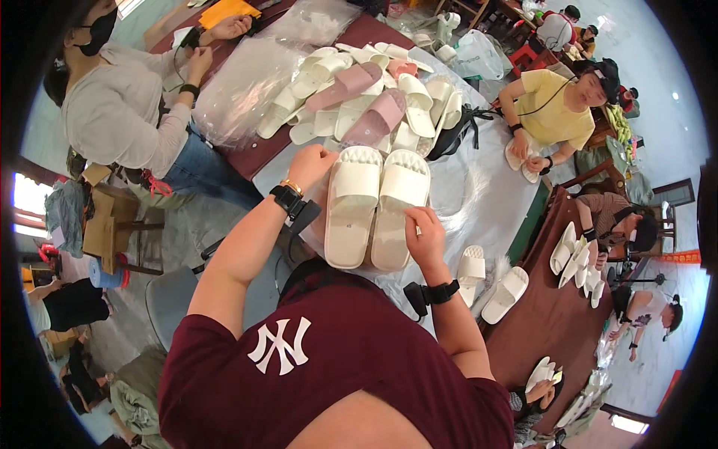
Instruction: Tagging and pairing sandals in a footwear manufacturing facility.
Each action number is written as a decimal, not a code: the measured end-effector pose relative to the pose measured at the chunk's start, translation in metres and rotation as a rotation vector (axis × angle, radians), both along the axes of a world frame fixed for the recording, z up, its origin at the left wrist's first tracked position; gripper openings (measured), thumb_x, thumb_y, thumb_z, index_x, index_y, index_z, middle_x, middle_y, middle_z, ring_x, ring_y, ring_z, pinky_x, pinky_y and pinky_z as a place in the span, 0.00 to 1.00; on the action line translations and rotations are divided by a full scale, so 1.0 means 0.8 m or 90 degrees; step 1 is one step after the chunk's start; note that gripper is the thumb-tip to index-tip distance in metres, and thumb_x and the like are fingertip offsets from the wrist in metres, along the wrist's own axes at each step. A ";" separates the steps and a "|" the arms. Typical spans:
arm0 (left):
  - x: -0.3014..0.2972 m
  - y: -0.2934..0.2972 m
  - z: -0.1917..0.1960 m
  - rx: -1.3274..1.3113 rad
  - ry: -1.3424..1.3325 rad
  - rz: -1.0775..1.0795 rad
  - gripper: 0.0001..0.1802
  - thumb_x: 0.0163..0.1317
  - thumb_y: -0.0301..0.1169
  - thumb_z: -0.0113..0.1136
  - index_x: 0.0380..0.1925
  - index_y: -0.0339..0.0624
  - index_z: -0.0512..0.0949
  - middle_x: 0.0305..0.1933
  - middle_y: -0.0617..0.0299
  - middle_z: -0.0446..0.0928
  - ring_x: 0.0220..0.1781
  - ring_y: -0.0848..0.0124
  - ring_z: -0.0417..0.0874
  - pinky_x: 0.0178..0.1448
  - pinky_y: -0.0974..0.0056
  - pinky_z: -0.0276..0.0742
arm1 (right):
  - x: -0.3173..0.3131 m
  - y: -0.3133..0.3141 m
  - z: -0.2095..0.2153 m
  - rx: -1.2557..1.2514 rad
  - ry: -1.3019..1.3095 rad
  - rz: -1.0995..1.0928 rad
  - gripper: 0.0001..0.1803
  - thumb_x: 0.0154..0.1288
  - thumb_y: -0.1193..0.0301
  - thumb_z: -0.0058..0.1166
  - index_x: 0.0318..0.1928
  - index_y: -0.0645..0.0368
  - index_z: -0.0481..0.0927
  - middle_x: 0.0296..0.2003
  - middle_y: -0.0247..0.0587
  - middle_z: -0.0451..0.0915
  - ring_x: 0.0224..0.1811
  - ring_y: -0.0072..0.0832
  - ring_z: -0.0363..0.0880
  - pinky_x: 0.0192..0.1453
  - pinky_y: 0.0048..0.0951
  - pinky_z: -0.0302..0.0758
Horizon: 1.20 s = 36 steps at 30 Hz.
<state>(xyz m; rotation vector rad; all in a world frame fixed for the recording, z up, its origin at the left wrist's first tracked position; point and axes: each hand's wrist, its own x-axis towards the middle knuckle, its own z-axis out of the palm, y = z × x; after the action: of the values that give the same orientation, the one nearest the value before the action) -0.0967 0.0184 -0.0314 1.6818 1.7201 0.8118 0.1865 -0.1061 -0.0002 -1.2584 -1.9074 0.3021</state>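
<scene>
A pair of cream slide slippers stands side by side in front of me, toes pointing away: the left slipper [350, 217] and the right slipper [396, 202]. Both have wide plain straps and bumpy toe ends. My right hand [425, 236] pinches the outer edge of the right slipper, just below its strap. Beside the toe end of the left slipper is my left hand [310, 168], its fingers curled closed; what they hold, if anything, is hidden. Beyond the pair lies a heap of slippers, mostly cream, with mauve slippers [378, 118] among them.
Clear plastic [243, 97] lies left of the heap, and a black bag [458, 133] at its right. Two loose cream slippers [505, 295] lie right of my right arm. One person [123, 112] stands at the left; another in yellow [553, 112] handles slippers across the table.
</scene>
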 end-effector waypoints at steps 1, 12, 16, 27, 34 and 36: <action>0.004 0.008 0.001 -0.059 0.050 -0.021 0.25 0.54 0.50 0.59 0.28 0.34 0.82 0.28 0.47 0.81 0.33 0.52 0.83 0.38 0.54 0.76 | 0.004 0.003 0.006 -0.049 0.029 -0.047 0.08 0.59 0.78 0.55 0.39 0.61 0.81 0.37 0.46 0.81 0.36 0.40 0.81 0.39 0.35 0.78; 0.005 0.053 -0.006 -0.165 0.248 -0.178 0.21 0.43 0.46 0.62 0.13 0.37 0.81 0.17 0.51 0.79 0.26 0.56 0.84 0.39 0.57 0.80 | 0.045 0.120 -0.052 -0.290 0.066 -0.382 0.21 0.58 0.56 0.57 0.34 0.65 0.83 0.31 0.54 0.83 0.36 0.47 0.82 0.43 0.42 0.76; 0.002 0.046 -0.012 -0.176 0.153 -0.128 0.20 0.47 0.43 0.64 0.13 0.35 0.80 0.15 0.54 0.79 0.18 0.65 0.82 0.29 0.63 0.79 | 0.033 0.126 -0.055 -0.320 0.048 -0.397 0.21 0.56 0.55 0.58 0.31 0.64 0.82 0.29 0.52 0.83 0.35 0.48 0.82 0.42 0.42 0.76; 0.087 0.020 0.030 0.019 -0.227 -0.095 0.13 0.58 0.35 0.60 0.34 0.35 0.82 0.26 0.56 0.82 0.28 0.68 0.82 0.34 0.65 0.75 | -0.011 0.135 -0.007 -0.170 0.280 -0.276 0.07 0.63 0.71 0.55 0.35 0.63 0.78 0.29 0.49 0.81 0.30 0.44 0.80 0.36 0.37 0.74; 0.112 0.007 0.000 -0.009 -0.357 -0.107 0.12 0.60 0.29 0.57 0.39 0.34 0.83 0.29 0.58 0.84 0.30 0.74 0.82 0.38 0.69 0.76 | -0.042 0.131 -0.027 -0.041 0.146 -0.108 0.02 0.57 0.76 0.58 0.32 0.60 0.80 0.25 0.44 0.78 0.31 0.42 0.75 0.38 0.39 0.72; 0.112 0.003 0.013 -0.003 -0.339 -0.125 0.12 0.60 0.29 0.57 0.40 0.34 0.83 0.31 0.58 0.84 0.30 0.75 0.82 0.39 0.70 0.76 | -0.038 0.128 -0.030 -0.005 0.113 -0.110 0.02 0.55 0.77 0.57 0.31 0.59 0.80 0.24 0.41 0.77 0.31 0.42 0.73 0.39 0.39 0.70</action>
<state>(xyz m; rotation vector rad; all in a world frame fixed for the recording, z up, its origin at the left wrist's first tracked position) -0.0069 0.0206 -0.0211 1.4336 1.1741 1.0441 0.1562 -0.0036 -0.0241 -1.3452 -1.6383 0.3206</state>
